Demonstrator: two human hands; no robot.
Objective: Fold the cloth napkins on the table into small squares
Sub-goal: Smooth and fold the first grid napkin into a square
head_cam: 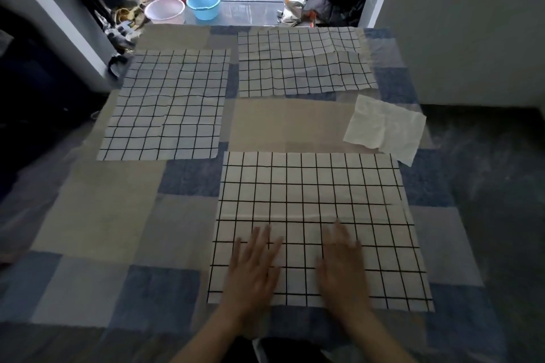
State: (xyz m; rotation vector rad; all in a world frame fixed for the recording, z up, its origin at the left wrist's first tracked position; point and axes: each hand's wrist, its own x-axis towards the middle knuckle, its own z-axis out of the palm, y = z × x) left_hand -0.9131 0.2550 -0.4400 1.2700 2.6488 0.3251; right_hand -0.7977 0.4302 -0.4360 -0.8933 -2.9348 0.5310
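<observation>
Three white napkins with a black grid pattern lie flat on the table. The nearest napkin (318,194) is spread out in front of me. My left hand (255,268) and my right hand (342,265) lie flat on its near half, fingers straight, side by side. A second grid napkin (168,106) lies at the left middle. A third grid napkin (300,65), slightly rumpled, lies at the far right. A plain white cloth (383,128) with a turned corner lies near the right edge.
The table wears a blue and beige patchwork cover (118,215). Beyond its far edge stand a blue basin (203,4) and a pink basin (165,10) on the floor. Clothes hang at the far left and far right.
</observation>
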